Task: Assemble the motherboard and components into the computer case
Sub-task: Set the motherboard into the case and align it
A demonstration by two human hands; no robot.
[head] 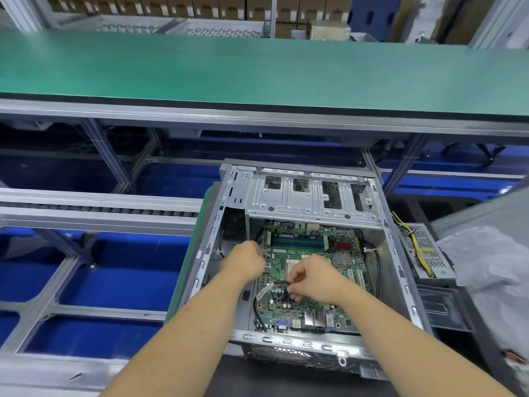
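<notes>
An open grey computer case (213, 233) lies on its side in front of me, with a green motherboard (310, 303) seated inside it. My right hand (315, 277) is over the middle of the board and pinches a black cable (280, 283) that loops down the board's left side. My left hand (246, 260) reaches into the case at the board's left edge with its fingers curled; what they hold is hidden. A metal drive cage (309, 196) spans the far end of the case.
A perforated metal power supply (423, 250) with yellow wires sits just right of the case, beside crumpled clear plastic (486, 259). A green conveyor belt (257, 70) runs across behind. Aluminium rails (97, 207) and blue floor lie to the left.
</notes>
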